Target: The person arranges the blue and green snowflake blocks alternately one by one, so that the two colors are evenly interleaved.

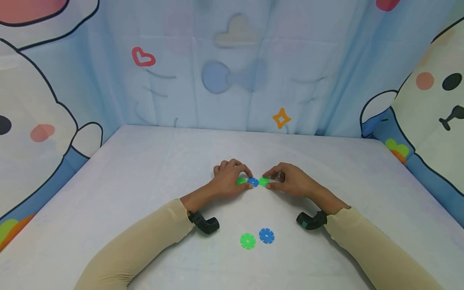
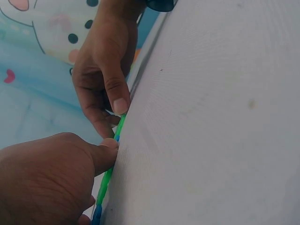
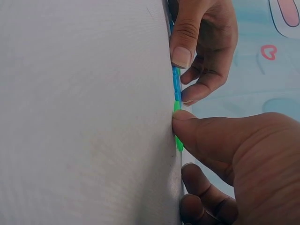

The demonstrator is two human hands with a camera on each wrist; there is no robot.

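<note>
In the head view my left hand pinches a blue notched plastic disc between thumb and fingers. A green disc shows partly beneath that hand. My right hand pinches another green disc by its edges, right against the blue one. These discs lie in a row, edge to edge, low over the white cloth; whether their notches are interlocked I cannot tell. At the row's far end, the left wrist view shows one more blue piece, mostly hidden by the left hand in the head view.
Nearer to me on the white-covered table lie a loose green disc and a loose blue disc, side by side. A patterned blue curtain hangs behind the table. Black cameras sit on both wrists.
</note>
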